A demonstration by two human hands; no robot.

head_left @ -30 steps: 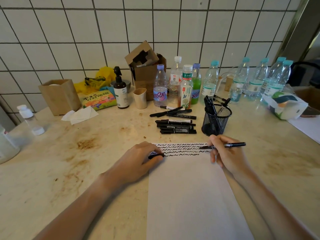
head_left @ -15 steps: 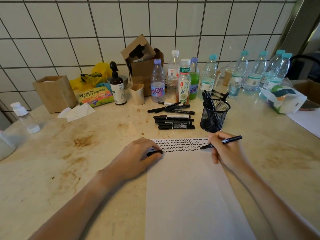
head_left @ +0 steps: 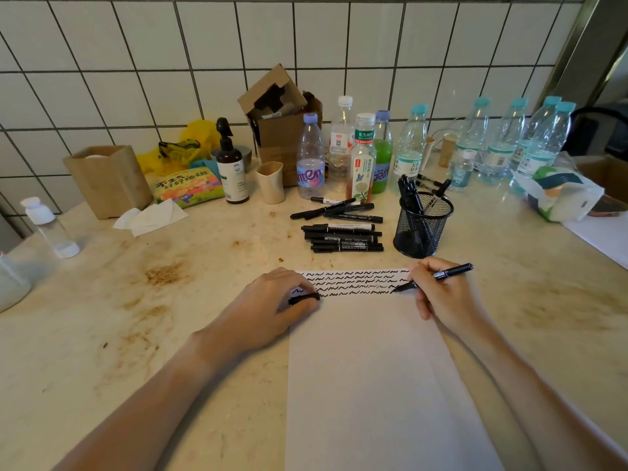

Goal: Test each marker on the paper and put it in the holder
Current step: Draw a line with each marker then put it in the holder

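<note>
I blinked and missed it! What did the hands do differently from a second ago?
Hardly anything. The right hand kept its grip on the marker, and its tip slid a little left along the bottom squiggle row on the paper. The left hand stayed put, holding the cap. The loose markers and the holder did not move.

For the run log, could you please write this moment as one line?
right hand: marker tip on paper | left hand: grips cap, rests on paper | holder: partly filled
</note>
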